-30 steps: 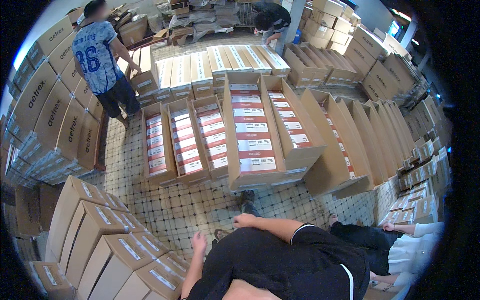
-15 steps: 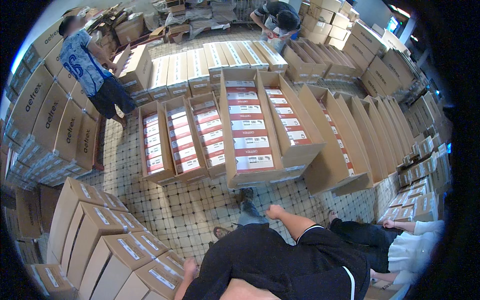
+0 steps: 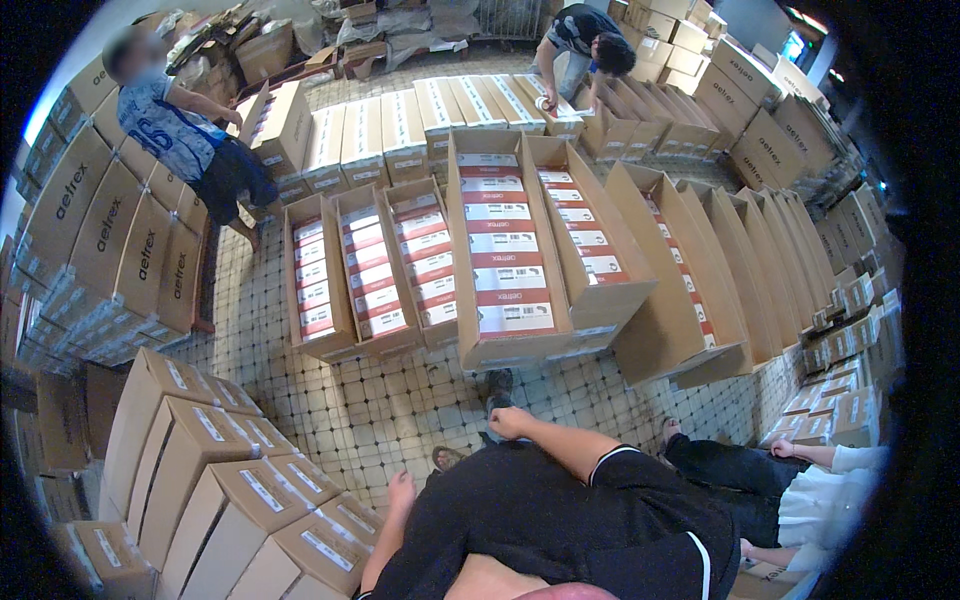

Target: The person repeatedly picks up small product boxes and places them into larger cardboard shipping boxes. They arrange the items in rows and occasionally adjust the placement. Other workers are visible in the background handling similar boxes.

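Note:
My left hand (image 3: 401,492) is by my left side, near the sealed cartons (image 3: 305,478) at the lower left, and touches none of them. Its fingers are loosely curled, with nothing seen in them. My right hand (image 3: 511,422) is closed in a fist in front of my body, above the floor. Nothing shows in it either. Ahead of it stands a tall open carton (image 3: 512,352), packed with a row of red-and-white shoeboxes (image 3: 513,287). A second open carton (image 3: 622,292) with similar boxes adjoins it on the right.
Smaller open cartons (image 3: 377,347) with boxes stand left of centre. Open cartons (image 3: 735,280) fill the right. One person (image 3: 190,140) stands at a carton far left; another (image 3: 582,50) bends over cartons at the back. A person in white (image 3: 825,490) is at my right. Tiled floor (image 3: 380,410) lies between.
My left hand has risen and my right hand has swung left across my front. The person at the back has bent down and reached onto a carton. The person at left has shifted slightly.

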Demonstrator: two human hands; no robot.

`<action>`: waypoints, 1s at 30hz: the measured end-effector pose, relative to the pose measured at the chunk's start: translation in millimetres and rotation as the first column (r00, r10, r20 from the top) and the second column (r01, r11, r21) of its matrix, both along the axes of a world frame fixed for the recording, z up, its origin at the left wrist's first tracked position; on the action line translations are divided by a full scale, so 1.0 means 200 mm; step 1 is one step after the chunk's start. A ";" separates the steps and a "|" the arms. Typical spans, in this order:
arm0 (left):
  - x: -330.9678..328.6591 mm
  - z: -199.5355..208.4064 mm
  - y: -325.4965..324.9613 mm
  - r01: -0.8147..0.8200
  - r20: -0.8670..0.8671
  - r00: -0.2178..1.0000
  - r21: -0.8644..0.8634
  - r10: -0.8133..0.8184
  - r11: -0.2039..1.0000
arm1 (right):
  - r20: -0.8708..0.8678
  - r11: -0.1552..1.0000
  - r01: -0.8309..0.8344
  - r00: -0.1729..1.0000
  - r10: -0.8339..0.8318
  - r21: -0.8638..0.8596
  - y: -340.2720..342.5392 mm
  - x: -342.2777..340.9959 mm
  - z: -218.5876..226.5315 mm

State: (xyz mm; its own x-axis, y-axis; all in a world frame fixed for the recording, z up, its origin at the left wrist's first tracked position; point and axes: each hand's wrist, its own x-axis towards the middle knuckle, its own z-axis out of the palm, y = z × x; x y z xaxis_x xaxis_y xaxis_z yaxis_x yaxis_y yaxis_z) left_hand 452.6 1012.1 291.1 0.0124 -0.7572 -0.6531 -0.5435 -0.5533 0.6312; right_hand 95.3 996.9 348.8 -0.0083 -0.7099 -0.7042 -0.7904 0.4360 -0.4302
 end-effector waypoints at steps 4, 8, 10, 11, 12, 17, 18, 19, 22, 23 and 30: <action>-0.15 -0.03 -0.04 0.047 -0.147 0.988 -0.044 -0.052 0.998 | -0.006 1.000 0.007 1.000 -0.007 -0.008 -0.04 0.01 0.06; 0.01 -0.14 0.03 0.066 -0.176 0.981 -0.085 -0.080 0.994 | -0.033 0.997 0.034 0.999 -0.032 0.064 0.05 -0.10 0.01; 0.15 -0.20 0.10 0.098 -0.094 0.990 -0.089 -0.106 0.991 | -0.090 0.995 0.035 0.996 -0.026 0.096 0.12 -0.16 -0.05; 0.22 -0.20 0.14 0.115 -0.022 0.993 -0.078 -0.117 0.990 | -0.119 0.994 0.030 0.993 -0.017 0.107 0.16 -0.19 -0.08; 0.29 -0.20 0.19 0.119 0.050 0.992 -0.055 -0.117 0.991 | -0.128 0.990 0.080 0.990 -0.065 0.117 0.20 -0.21 -0.10; 0.48 0.04 0.35 0.207 0.200 0.953 0.108 -0.225 0.972 | -0.148 0.952 0.250 0.963 -0.225 0.177 0.34 -0.27 -0.17; 0.46 0.08 0.34 0.199 0.258 0.935 0.188 -0.244 0.962 | -0.158 0.957 0.248 0.962 -0.224 0.149 0.35 -0.28 -0.17; 0.42 0.11 0.31 0.211 0.211 0.947 0.157 -0.242 0.965 | -0.157 0.952 0.273 0.955 -0.251 0.138 0.36 -0.28 -0.18; 0.29 0.15 0.17 0.160 0.199 0.960 0.190 -0.197 0.969 | -0.158 0.938 0.334 0.935 -0.317 0.096 0.37 -0.32 -0.23; 0.25 0.15 0.12 0.142 0.198 0.963 0.202 -0.182 0.969 | -0.165 0.938 0.340 0.931 -0.327 0.061 0.36 -0.33 -0.26; -0.25 0.10 -0.46 -0.012 -0.117 0.993 0.153 0.030 0.988 | -0.171 0.968 0.246 0.953 -0.250 -0.045 0.15 -0.55 -0.37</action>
State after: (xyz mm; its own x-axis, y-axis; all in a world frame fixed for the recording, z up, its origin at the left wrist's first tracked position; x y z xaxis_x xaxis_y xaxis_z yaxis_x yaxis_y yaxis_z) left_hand 402.7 919.2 311.2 -0.0573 -0.6496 -0.7581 -0.4572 -0.6580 0.5983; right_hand -14.9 1025.9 275.5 -0.3069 -0.6859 -0.6599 -0.7224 0.6192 -0.3077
